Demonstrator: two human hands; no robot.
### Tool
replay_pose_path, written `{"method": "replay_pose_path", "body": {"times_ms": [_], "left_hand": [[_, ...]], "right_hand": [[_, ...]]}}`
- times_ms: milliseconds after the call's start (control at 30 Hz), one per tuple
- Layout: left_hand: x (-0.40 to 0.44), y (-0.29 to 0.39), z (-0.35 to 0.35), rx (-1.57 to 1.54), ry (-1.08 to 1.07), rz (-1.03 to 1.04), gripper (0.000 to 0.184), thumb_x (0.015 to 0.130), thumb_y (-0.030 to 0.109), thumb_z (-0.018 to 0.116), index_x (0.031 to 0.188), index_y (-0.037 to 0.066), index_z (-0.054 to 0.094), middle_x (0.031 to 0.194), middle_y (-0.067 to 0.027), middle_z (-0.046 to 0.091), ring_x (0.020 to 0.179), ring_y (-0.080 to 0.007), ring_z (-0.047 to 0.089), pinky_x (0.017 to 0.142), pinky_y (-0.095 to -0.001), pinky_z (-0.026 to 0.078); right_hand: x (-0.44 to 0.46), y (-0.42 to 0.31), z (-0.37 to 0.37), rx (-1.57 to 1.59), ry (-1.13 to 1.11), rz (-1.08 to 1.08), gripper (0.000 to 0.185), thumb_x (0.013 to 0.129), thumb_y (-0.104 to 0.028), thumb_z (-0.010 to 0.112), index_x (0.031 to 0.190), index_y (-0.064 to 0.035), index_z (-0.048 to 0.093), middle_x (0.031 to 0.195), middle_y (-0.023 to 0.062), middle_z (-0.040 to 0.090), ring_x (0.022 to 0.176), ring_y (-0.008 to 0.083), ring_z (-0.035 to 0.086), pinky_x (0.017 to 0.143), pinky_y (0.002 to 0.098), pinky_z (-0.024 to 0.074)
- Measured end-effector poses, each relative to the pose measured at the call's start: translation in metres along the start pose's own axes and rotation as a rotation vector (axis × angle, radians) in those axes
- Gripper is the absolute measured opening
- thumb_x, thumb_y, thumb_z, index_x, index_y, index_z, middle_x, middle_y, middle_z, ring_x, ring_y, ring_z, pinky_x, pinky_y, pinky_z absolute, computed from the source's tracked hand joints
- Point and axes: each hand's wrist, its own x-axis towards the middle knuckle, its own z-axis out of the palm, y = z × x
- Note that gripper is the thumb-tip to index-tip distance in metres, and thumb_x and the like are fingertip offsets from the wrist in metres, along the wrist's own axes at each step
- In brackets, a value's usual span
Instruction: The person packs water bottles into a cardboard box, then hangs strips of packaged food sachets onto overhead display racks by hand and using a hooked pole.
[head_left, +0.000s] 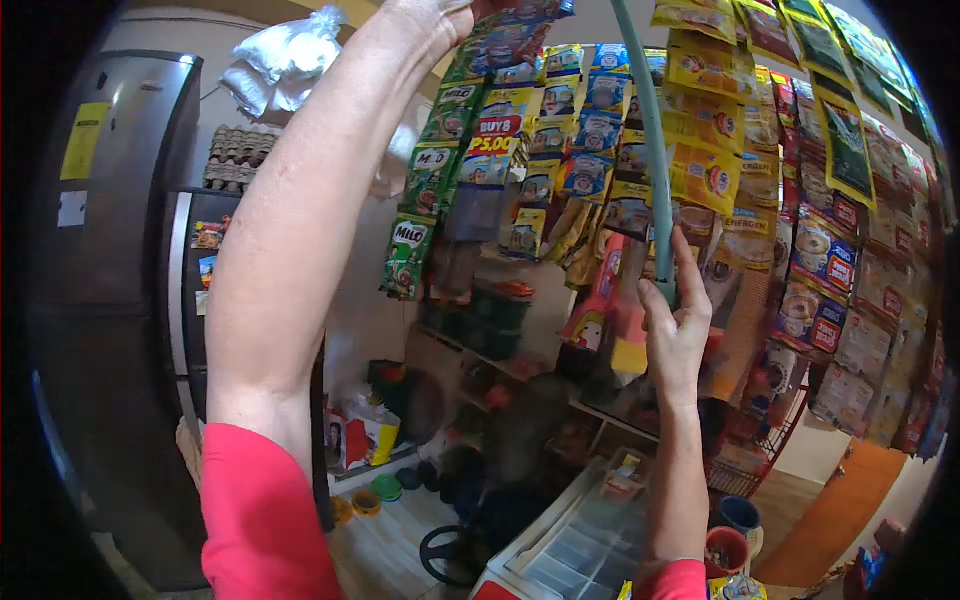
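Observation:
My right hand [677, 325] is raised in the middle right, its thumb and forefinger round the lower end of a long pale green stick [650, 130] that runs up out of view. My left arm reaches up across the left side, and only part of my left hand [455, 14] shows at the top edge, beside dark sachets [515, 38]; its fingers are hidden. Strips of sachets hang around both hands: green Milo packs [408, 246] below the left one, yellow packs [704, 177] just right of the stick.
A grey fridge [120, 330] stands at the left, with egg trays [240, 157] and white plastic bags [285, 58] near it. Below are a glass-topped freezer [580, 540], a black wheel [450, 555] and a red bucket [727, 552]. More sachet strips [820, 280] hang at the right.

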Motion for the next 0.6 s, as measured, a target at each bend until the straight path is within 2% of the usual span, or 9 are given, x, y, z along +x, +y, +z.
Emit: {"method": "replay_pose_path", "body": {"times_ms": [67,133,267,367,400,500,567,600], "left_hand": [[-0.003,0.006,-0.007,0.088,0.030,-0.004,0.018,0.085,-0.001,0.051,0.101,-0.003,0.058,0.085,-0.0110,0.062,0.067,-0.0168,0.059,0.060,-0.0270,0.050],[-0.015,0.014,-0.013,0.099,-0.042,0.026,0.017,0.085,0.000,0.052,0.100,-0.003,0.058,0.082,-0.0093,0.061,0.065,-0.0150,0.057,0.059,-0.0260,0.049],[-0.027,0.032,-0.012,0.194,-0.126,0.064,0.015,0.085,0.002,0.053,0.098,-0.002,0.059,0.077,-0.0059,0.059,0.062,-0.0127,0.054,0.059,-0.0251,0.047],[-0.031,0.045,0.002,0.272,-0.041,0.083,0.014,0.085,0.002,0.054,0.097,-0.002,0.059,0.075,-0.0047,0.058,0.060,-0.0117,0.053,0.059,-0.0247,0.047],[-0.020,0.044,-0.009,0.244,-0.167,0.116,0.014,0.085,0.002,0.053,0.096,-0.002,0.059,0.074,-0.0046,0.058,0.060,-0.0111,0.052,0.058,-0.0238,0.046],[-0.048,0.050,0.015,0.355,-0.006,0.156,0.014,0.085,0.003,0.053,0.096,-0.003,0.059,0.073,-0.0046,0.058,0.059,-0.0103,0.051,0.057,-0.0227,0.045],[-0.040,0.053,0.011,0.375,-0.053,0.169,0.014,0.085,0.003,0.052,0.095,-0.004,0.060,0.072,-0.0048,0.058,0.058,-0.0100,0.051,0.056,-0.0226,0.045],[-0.037,0.054,0.011,0.386,-0.077,0.176,0.015,0.085,0.003,0.052,0.095,-0.005,0.060,0.072,-0.0049,0.058,0.057,-0.0099,0.050,0.055,-0.0226,0.044]], "right_hand": [[-0.006,-0.006,0.009,0.096,-0.012,0.026,0.054,0.079,0.004,0.053,0.132,-0.0003,0.042,0.128,0.0123,0.049,0.108,0.0157,0.050,0.090,0.0265,0.0399],[-0.015,-0.007,0.014,0.105,-0.043,0.070,0.054,0.079,0.004,0.053,0.132,0.0004,0.041,0.130,0.0118,0.047,0.108,0.0155,0.048,0.088,0.0257,0.0411],[-0.028,0.008,0.024,0.206,-0.016,0.035,0.056,0.080,0.003,0.054,0.134,-0.0006,0.039,0.113,0.0085,0.054,0.091,0.0131,0.049,0.075,0.0259,0.0444],[-0.021,0.000,0.025,0.233,-0.040,0.092,0.057,0.080,0.002,0.055,0.134,-0.0011,0.038,0.103,0.0041,0.055,0.076,0.0085,0.047,0.063,0.0230,0.0427],[-0.015,-0.009,0.024,0.268,-0.053,0.116,0.058,0.080,0.002,0.055,0.135,-0.0011,0.038,0.101,0.0028,0.054,0.072,0.0070,0.046,0.060,0.0218,0.0413],[-0.007,-0.026,0.026,0.337,-0.072,0.155,0.058,0.080,0.002,0.056,0.135,-0.0009,0.038,0.094,-0.0005,0.052,0.062,0.0032,0.040,0.053,0.0183,0.0360],[-0.007,-0.031,0.026,0.374,-0.088,0.207,0.057,0.080,0.001,0.056,0.134,-0.0006,0.038,0.095,0.0003,0.053,0.063,0.0038,0.041,0.055,0.0189,0.0376],[-0.006,-0.029,0.028,0.368,-0.069,0.155,0.057,0.080,0.001,0.056,0.134,-0.0002,0.038,0.096,0.0008,0.054,0.064,0.0041,0.042,0.055,0.0192,0.0384]]}}
